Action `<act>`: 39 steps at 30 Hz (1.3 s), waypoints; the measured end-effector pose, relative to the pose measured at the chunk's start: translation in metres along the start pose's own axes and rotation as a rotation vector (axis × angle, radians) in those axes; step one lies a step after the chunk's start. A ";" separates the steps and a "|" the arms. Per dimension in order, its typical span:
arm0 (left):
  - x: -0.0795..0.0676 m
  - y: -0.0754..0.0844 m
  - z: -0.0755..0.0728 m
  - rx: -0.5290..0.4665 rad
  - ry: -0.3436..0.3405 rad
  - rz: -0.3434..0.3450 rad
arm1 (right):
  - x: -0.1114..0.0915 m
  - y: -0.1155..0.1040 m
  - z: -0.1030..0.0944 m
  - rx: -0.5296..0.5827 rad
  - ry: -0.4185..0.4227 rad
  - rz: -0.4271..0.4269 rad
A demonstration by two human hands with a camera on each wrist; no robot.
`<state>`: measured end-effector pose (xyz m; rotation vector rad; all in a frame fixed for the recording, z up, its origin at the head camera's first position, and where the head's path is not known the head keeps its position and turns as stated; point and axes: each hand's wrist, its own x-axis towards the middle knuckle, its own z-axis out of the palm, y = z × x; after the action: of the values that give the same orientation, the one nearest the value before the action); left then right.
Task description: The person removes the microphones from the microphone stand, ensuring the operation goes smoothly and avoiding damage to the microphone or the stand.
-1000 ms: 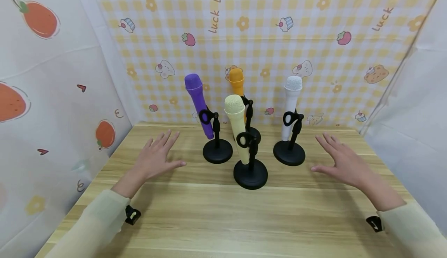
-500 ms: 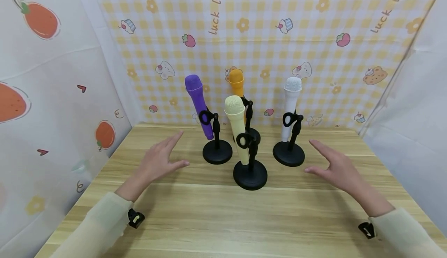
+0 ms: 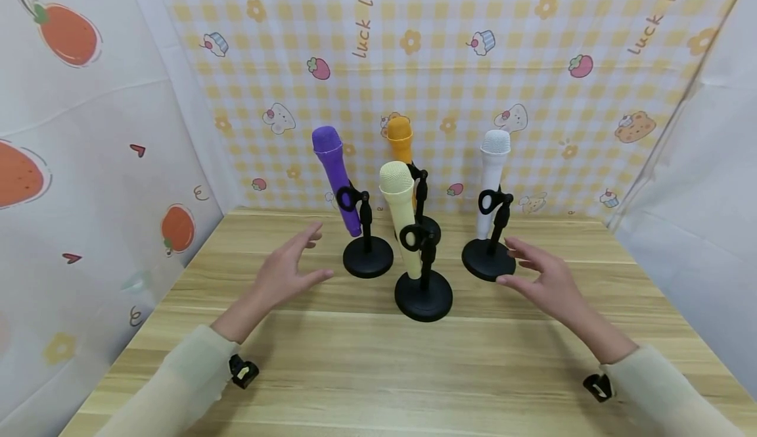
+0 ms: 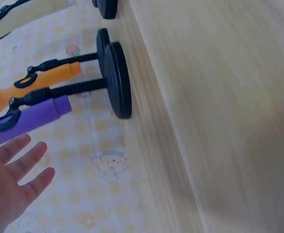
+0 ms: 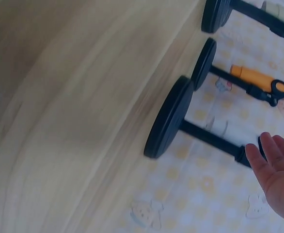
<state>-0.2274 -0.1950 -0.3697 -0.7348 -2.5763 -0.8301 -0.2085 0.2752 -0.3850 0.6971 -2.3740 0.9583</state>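
Observation:
Several toy microphones lean in black round-based stands on the wooden table. The purple microphone (image 3: 336, 171) is on the left, the pale yellow microphone (image 3: 402, 207) in front at the middle, the orange microphone (image 3: 400, 136) behind it, partly hidden. A white microphone (image 3: 492, 167) stands on the right. My left hand (image 3: 286, 273), thumb and fingers spread apart, is left of the purple microphone's stand (image 3: 368, 257) and holds nothing. Beside the white microphone's stand (image 3: 488, 261), my right hand (image 3: 547, 282) has loosely bent fingers, the fingertips overlapping the base's edge in the head view.
A yellow checked cloth (image 3: 449, 49) hangs behind the table (image 3: 414, 378). White printed cloth (image 3: 89, 128) covers the left side, and a plain white sheet (image 3: 698, 181) the right. The pale yellow microphone's base (image 3: 423, 298) is the one nearest the front.
Both hands have moved inward, the left rightward toward the purple microphone's stand, the right leftward toward the white one's. Their spread fingers have bent slightly. The microphones stay in place.

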 end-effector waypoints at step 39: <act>0.039 0.069 0.033 -0.748 0.059 -0.033 | 0.034 -0.047 0.073 0.765 -0.052 0.370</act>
<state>-0.2245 -0.1122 -0.3468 -0.8320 -2.1954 -1.8277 -0.2230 0.1829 -0.3882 0.5356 -2.1822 2.0779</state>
